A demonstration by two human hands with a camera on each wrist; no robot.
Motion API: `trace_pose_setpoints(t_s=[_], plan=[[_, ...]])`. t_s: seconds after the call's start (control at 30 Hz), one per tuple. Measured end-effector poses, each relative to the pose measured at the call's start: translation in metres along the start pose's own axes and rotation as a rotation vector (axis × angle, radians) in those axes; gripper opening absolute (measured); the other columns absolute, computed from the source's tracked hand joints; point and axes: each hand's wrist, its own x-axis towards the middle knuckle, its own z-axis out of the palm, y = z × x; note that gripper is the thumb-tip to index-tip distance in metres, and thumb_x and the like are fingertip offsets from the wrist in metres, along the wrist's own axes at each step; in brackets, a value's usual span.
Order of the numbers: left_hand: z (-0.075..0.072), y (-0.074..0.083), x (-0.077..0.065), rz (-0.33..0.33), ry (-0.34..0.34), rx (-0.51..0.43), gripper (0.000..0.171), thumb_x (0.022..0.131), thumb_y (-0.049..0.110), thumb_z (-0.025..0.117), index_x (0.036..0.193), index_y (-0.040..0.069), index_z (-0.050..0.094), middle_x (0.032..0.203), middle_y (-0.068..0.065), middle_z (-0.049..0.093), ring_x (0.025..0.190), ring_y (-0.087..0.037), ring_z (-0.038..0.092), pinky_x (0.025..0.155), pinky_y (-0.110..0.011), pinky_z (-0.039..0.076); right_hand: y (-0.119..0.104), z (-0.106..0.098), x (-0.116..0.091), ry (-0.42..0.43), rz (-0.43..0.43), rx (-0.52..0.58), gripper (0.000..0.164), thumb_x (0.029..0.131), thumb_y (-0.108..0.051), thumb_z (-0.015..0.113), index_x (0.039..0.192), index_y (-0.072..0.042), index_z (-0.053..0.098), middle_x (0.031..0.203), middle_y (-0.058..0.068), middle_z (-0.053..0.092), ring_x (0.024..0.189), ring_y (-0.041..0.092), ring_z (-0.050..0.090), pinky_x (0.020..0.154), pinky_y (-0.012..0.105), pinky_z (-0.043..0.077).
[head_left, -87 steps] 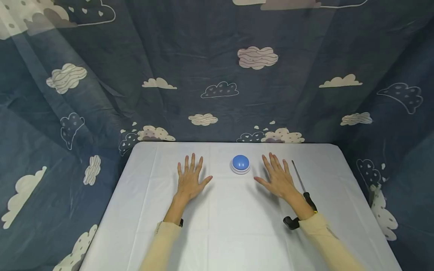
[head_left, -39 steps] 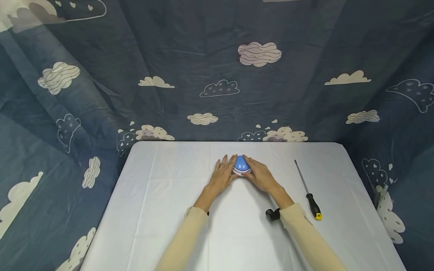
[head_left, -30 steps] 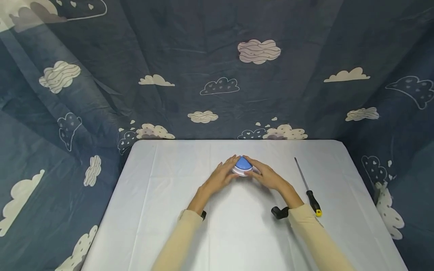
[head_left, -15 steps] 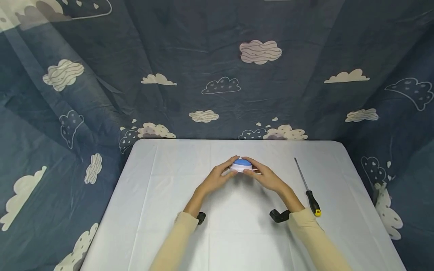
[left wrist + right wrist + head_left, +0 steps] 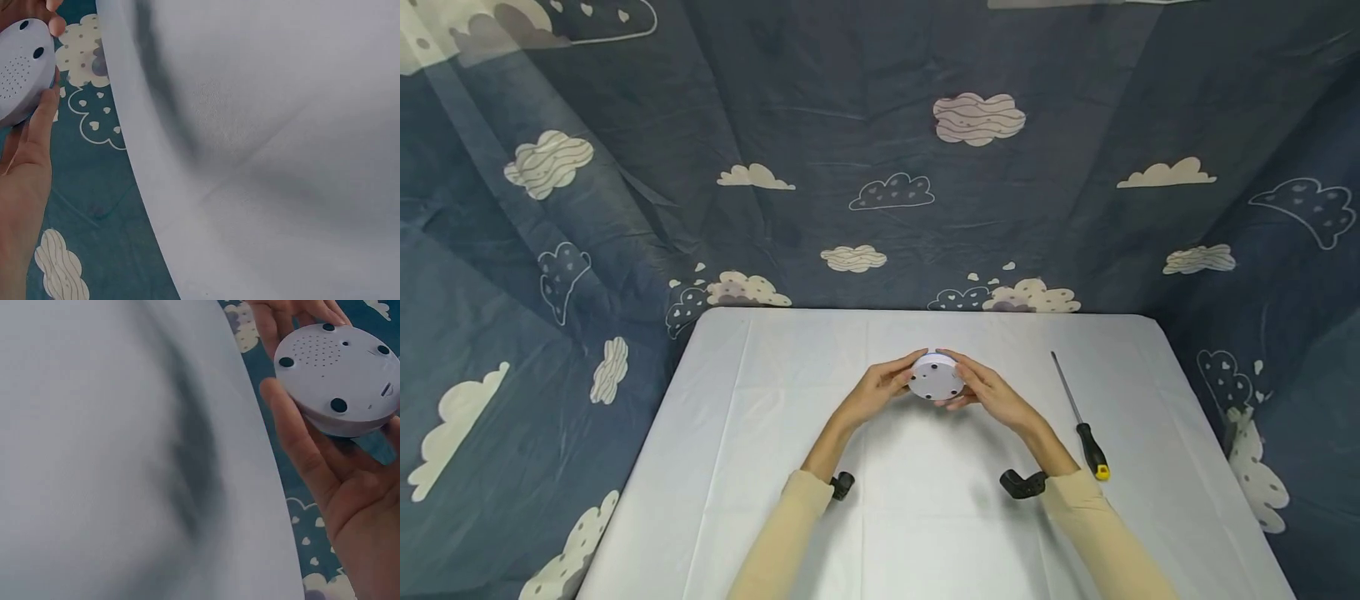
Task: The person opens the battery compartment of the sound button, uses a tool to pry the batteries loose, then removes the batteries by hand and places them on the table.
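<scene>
Both hands hold a round push button (image 5: 935, 379) over the far part of the white table. Its white underside faces the head camera, with several dark feet on it. The right wrist view shows a cluster of small holes and a slot in that underside (image 5: 331, 375). Most of the blue dome is hidden behind the base; a little blue shows below its edge. My left hand (image 5: 868, 398) grips the left side of the rim. On the opposite side my right hand (image 5: 1000, 400) grips it, thumb and fingers round the edge.
A screwdriver (image 5: 1092, 448) with a black and yellow handle lies to the right of my right forearm, its tip pointing away. A dark cloth (image 5: 895, 233) with printed clouds hangs behind the table (image 5: 925, 533) and at its sides.
From spread flat on either side, my hands closed in on the push button and lifted it. They have tipped it over, so its underside now shows instead of the blue dome.
</scene>
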Motion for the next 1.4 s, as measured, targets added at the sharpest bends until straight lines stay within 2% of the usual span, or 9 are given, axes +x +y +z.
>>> trace_pose_setpoints(t_s=[0.2, 0.4, 0.57, 0.67, 0.77, 0.9, 1.07, 1.2, 1.4], plan=[[0.001, -0.001, 0.000, -0.003, 0.012, -0.018, 0.045, 0.113, 0.017, 0.043, 0.157, 0.009, 0.044, 0.163, -0.015, 0.043, 0.140, -0.038, 0.054, 0.112, -0.045, 0.055, 0.001, 0.001, -0.003, 0.003, -0.014, 0.040, 0.052, 0.116, -0.031, 0.026, 0.166, -0.017, 0.026, 0.127, 0.037, 0.064, 0.099, 0.053, 0.073, 0.079, 0.067, 0.059], [0.005, -0.002, -0.002, 0.006, 0.005, -0.060, 0.047, 0.113, 0.017, 0.042, 0.159, 0.011, 0.041, 0.166, -0.012, 0.040, 0.142, -0.034, 0.053, 0.112, -0.042, 0.055, 0.002, -0.001, -0.008, 0.008, 0.005, 0.079, 0.052, 0.116, -0.032, 0.026, 0.165, -0.017, 0.027, 0.115, 0.024, 0.074, 0.097, 0.056, 0.071, 0.067, 0.067, 0.059], [0.009, -0.003, -0.004, 0.004, 0.019, -0.066, 0.047, 0.113, 0.015, 0.040, 0.159, 0.009, 0.040, 0.164, -0.015, 0.042, 0.137, -0.031, 0.058, 0.110, -0.054, 0.055, -0.002, -0.003, -0.009, -0.009, 0.057, 0.064, 0.054, 0.116, -0.035, 0.027, 0.165, -0.013, 0.028, 0.118, 0.026, 0.072, 0.095, 0.041, 0.077, 0.065, 0.056, 0.065], [0.010, -0.003, -0.003, -0.011, 0.029, -0.054, 0.046, 0.113, 0.014, 0.041, 0.158, 0.008, 0.042, 0.163, -0.016, 0.043, 0.133, -0.029, 0.061, 0.107, -0.060, 0.055, -0.007, -0.004, -0.010, 0.004, 0.079, 0.006, 0.052, 0.116, -0.033, 0.030, 0.164, -0.012, 0.031, 0.130, 0.029, 0.065, 0.096, 0.024, 0.078, 0.077, 0.051, 0.067], [0.012, -0.004, -0.001, -0.041, 0.050, -0.036, 0.045, 0.113, 0.014, 0.041, 0.157, 0.009, 0.045, 0.163, -0.015, 0.044, 0.131, -0.029, 0.061, 0.105, -0.059, 0.057, -0.010, -0.005, -0.010, 0.007, 0.083, -0.045, 0.051, 0.116, -0.028, 0.032, 0.164, -0.012, 0.031, 0.144, 0.031, 0.056, 0.099, 0.014, 0.076, 0.088, 0.054, 0.065], [0.016, -0.007, -0.001, -0.093, 0.055, -0.077, 0.046, 0.113, 0.019, 0.040, 0.159, 0.014, 0.041, 0.165, -0.014, 0.041, 0.135, -0.034, 0.059, 0.108, -0.057, 0.055, -0.011, -0.004, -0.010, 0.086, 0.125, -0.038, 0.048, 0.115, -0.021, 0.034, 0.162, -0.010, 0.034, 0.150, 0.031, 0.049, 0.095, 0.008, 0.074, 0.091, 0.053, 0.064], [0.026, -0.012, -0.001, -0.115, 0.030, -0.203, 0.053, 0.114, 0.017, 0.038, 0.166, 0.015, 0.025, 0.165, -0.024, 0.034, 0.139, -0.045, 0.053, 0.113, -0.059, 0.050, -0.004, 0.003, -0.010, 0.244, 0.197, 0.066, 0.048, 0.115, -0.019, 0.030, 0.162, -0.008, 0.033, 0.153, 0.032, 0.046, 0.088, 0.003, 0.073, 0.087, 0.034, 0.067], [0.029, -0.014, 0.000, -0.079, 0.066, -0.208, 0.056, 0.113, 0.012, 0.038, 0.166, 0.011, 0.020, 0.166, -0.026, 0.031, 0.145, -0.045, 0.046, 0.112, -0.056, 0.052, -0.004, 0.008, -0.011, 0.250, 0.190, 0.106, 0.050, 0.115, -0.019, 0.028, 0.165, -0.010, 0.026, 0.151, 0.035, 0.045, 0.098, 0.012, 0.076, 0.092, 0.032, 0.066], [0.024, -0.011, 0.003, -0.089, 0.161, -0.078, 0.048, 0.114, 0.011, 0.032, 0.161, 0.013, 0.037, 0.168, -0.016, 0.034, 0.143, -0.039, 0.050, 0.100, -0.046, 0.062, -0.008, 0.006, -0.018, 0.073, 0.188, 0.016, 0.060, 0.113, -0.020, 0.041, 0.168, -0.018, 0.016, 0.143, 0.034, 0.054, 0.122, 0.039, 0.068, 0.113, 0.054, 0.053]])
